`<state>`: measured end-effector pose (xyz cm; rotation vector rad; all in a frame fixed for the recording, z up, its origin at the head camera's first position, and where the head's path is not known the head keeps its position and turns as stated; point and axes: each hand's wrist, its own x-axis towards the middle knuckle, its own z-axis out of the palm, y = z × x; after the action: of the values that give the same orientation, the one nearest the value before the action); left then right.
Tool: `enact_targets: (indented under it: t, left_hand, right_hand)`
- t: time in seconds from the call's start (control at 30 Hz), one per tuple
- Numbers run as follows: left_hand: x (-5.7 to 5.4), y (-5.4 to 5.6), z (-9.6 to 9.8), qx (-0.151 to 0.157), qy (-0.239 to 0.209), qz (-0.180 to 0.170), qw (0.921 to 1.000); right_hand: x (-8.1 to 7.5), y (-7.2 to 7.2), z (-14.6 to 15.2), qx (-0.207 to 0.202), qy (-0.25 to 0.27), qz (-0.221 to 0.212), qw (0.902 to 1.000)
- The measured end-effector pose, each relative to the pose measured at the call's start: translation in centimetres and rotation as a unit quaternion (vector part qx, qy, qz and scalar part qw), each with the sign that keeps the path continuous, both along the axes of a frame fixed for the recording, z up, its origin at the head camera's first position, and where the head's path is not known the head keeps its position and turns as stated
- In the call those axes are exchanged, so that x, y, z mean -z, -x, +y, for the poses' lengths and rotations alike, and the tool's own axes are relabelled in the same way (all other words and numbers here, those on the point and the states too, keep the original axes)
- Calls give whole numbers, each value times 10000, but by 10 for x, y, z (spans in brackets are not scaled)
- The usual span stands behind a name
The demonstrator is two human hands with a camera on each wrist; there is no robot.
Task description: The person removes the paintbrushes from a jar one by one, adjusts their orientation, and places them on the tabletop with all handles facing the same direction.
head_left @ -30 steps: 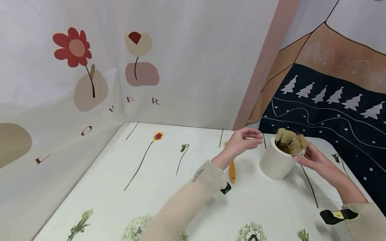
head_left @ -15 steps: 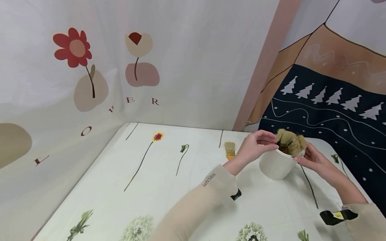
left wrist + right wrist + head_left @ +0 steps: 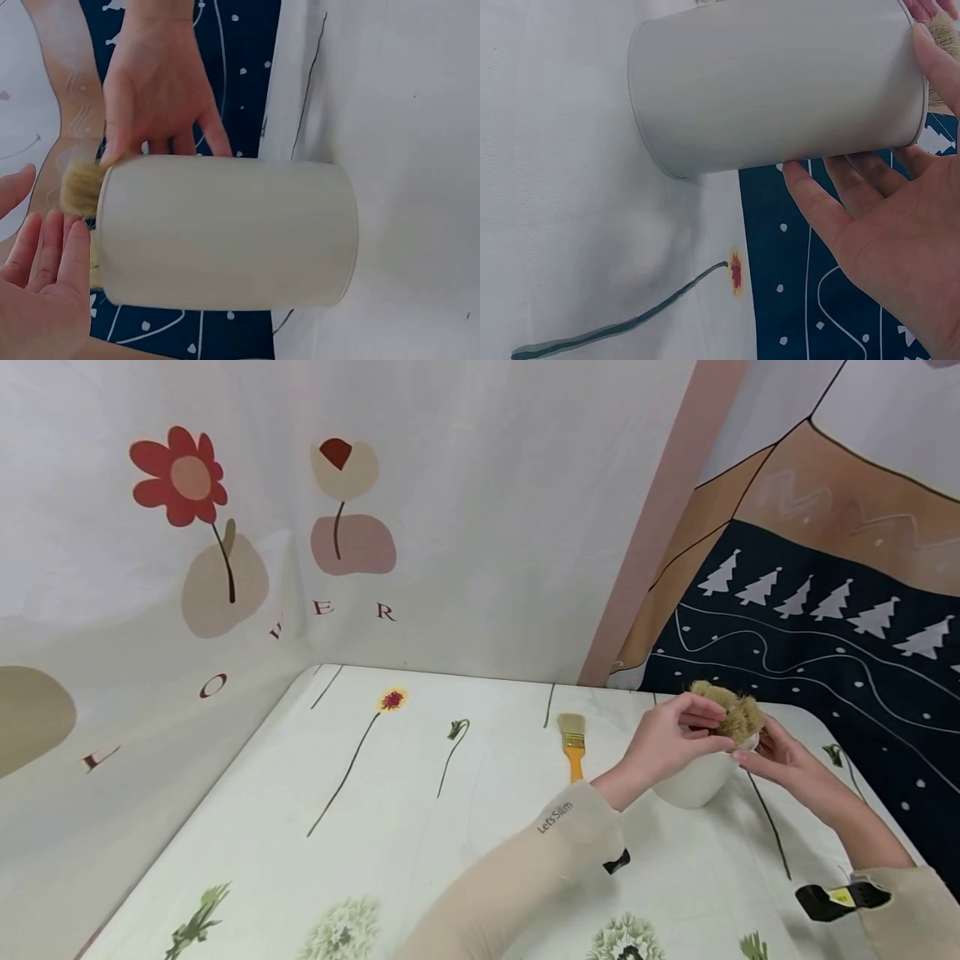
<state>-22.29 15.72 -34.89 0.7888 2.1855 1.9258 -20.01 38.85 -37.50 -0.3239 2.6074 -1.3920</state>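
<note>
A white cylindrical pot (image 3: 692,781) stands upright on the table at the right, with tan bristles of several brushes (image 3: 741,718) sticking out of its mouth. My right hand (image 3: 798,768) holds the pot near its rim, thumb at the top edge and fingers along the side, as the right wrist view shows. My left hand (image 3: 663,743) reaches across the pot's mouth with its fingers right at the bristles. In the left wrist view the left hand (image 3: 45,300) has its thumb apart from its nearly straight fingers. The brush handles are hidden inside the pot.
A flat paintbrush (image 3: 573,745) with an orange handle lies on the table left of the pot, its handle end hidden by the left forearm. The white tablecloth (image 3: 420,827) has printed flowers. Printed fabric (image 3: 480,527) hangs behind the table.
My left hand has moved right, from beside the pot to the bristles over its mouth. The paintbrush on the table has come into view. My right hand has stayed on the pot.
</note>
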Motion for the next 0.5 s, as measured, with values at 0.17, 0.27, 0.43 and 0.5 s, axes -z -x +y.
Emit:
enact_targets:
  t: [0.17,0.27,0.43,0.5]
  left_hand:
    - [0,-1,10,-213,595,429,9971]
    - [-2,-5,15,-524,1107,687,9901]
    - [-5,-10,20,-1022,2099,1226,9646]
    - [-6,-12,22,-1161,2465,1434,9514]
  right_hand:
    - [1,0,2,-103,58,87,9999]
    - [2,0,2,-136,76,156,9998]
    - [4,-1,3,-249,74,372,9990]
    - [4,-1,3,-266,56,419,9988]
